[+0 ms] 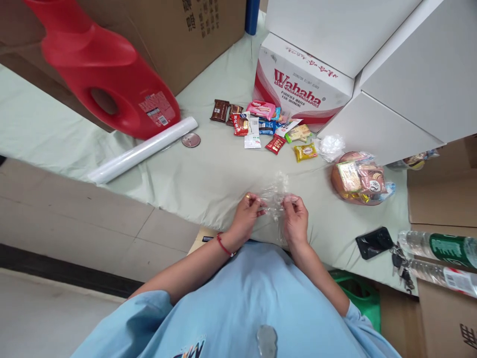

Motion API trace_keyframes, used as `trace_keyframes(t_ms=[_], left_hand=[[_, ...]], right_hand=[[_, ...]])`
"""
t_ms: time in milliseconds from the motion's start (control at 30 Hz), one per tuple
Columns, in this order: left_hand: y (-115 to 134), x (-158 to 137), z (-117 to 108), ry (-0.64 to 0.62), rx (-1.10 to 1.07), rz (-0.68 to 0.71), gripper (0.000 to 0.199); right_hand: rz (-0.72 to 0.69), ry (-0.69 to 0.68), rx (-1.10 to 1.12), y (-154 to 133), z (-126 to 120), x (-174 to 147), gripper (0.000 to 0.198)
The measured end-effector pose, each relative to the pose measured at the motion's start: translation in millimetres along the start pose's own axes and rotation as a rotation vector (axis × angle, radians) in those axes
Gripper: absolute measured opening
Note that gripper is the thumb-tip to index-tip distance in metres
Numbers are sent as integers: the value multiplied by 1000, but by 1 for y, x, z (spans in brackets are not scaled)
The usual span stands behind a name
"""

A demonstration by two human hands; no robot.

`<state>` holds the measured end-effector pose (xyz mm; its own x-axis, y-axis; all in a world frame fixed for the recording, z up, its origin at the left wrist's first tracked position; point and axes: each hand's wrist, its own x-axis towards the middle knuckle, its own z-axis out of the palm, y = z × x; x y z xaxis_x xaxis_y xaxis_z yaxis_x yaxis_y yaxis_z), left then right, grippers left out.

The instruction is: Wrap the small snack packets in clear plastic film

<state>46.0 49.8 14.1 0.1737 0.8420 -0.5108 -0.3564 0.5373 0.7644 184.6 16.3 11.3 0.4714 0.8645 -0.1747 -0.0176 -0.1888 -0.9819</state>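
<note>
Here, pinching crumpled clear film [276, 195] between narrowed fingers [254, 203] of left hand [246, 215] and right hand [297, 215], well in front of the Wahaha box [300, 87]. Facing wrapped snacks [267, 128] scattered just before that box, plus a white roll [143, 151] lying left of it.

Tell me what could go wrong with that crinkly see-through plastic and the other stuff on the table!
The clear plastic pinched between the left hand and the right hand looks thin and creased, so it might stick to itself or tear. One end of the white roll lies by the table edge, so a bump could tip it off. The keys are near an edge too, and might slip down.
</note>
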Motion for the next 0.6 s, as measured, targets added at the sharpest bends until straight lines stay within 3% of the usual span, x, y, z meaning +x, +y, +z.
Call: trace_keyframes(t_ms=[67,233,400,600], left_hand=[[6,6,-7,65,-58,-24,30],[27,27,-25,224,-33,69,21],[52,51,-52,246,264,267,20],[82,79,-70,241,611,301,19]], right_hand=[[31,70,111,-4,-4,4,26],[229,36,331,-11,-18,15,37],[309,12,221,-5,-34,32,49],[331,-87,116,-5,-49,62,49]])
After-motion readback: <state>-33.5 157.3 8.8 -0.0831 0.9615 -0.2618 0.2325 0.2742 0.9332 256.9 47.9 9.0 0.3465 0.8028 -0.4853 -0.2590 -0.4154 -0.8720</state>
